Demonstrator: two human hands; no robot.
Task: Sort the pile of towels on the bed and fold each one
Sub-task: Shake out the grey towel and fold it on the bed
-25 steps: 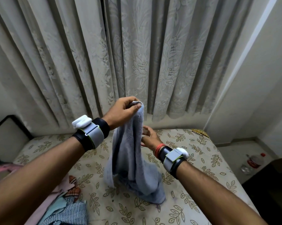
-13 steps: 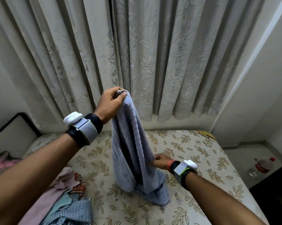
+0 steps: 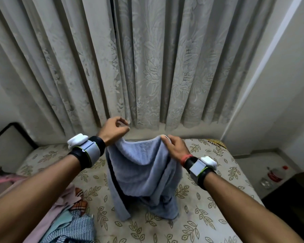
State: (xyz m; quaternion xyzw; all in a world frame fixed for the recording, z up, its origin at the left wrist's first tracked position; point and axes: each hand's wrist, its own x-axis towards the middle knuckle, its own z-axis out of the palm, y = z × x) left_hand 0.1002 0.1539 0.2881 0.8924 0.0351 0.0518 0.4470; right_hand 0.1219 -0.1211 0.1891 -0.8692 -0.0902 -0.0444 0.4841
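above the bed [image 3: 209,216], left hand [image 3: 112,131] and right hand [image 3: 175,147] pinch the blue towel [image 3: 144,172] by its top edge.

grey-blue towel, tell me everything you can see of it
The grey-blue towel looks like soft terry cloth, plain, with no pattern visible. It hangs spread between the left hand and right hand, each gripping a top corner, its upper edge sagging between them. The cloth falls in loose folds, a long strip trailing down one side, and its lower end rests bunched on the leaf-print bed.
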